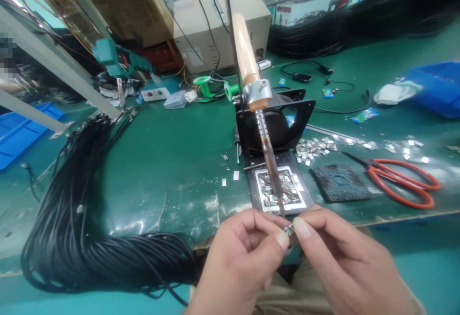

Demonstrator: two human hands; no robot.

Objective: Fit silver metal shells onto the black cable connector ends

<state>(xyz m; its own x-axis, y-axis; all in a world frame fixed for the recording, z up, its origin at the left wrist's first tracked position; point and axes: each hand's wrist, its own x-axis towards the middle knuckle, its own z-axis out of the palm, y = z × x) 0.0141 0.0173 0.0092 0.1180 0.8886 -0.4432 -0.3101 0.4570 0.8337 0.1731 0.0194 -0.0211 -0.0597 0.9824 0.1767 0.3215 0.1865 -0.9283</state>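
Note:
My left hand (240, 257) and my right hand (345, 262) meet at the near edge of the green bench, both pinching one small shiny metal piece (289, 230) between thumbs and forefingers. The piece sits just below the tip of a soldering iron (268, 154) with a wooden handle (245, 51), clamped at a slant on a black stand (276, 123). Under the iron's tip lies a small metal tray (264, 200) holding solder scraps.
A thick bundle of black cables (75, 219) fills the left of the bench. Red-handled scissors (402, 178), a dark sponge pad (339, 183) and several loose metal clips (316, 148) lie right of the stand. A beige machine (215, 27) stands behind, a blue bin (436, 87) at far right.

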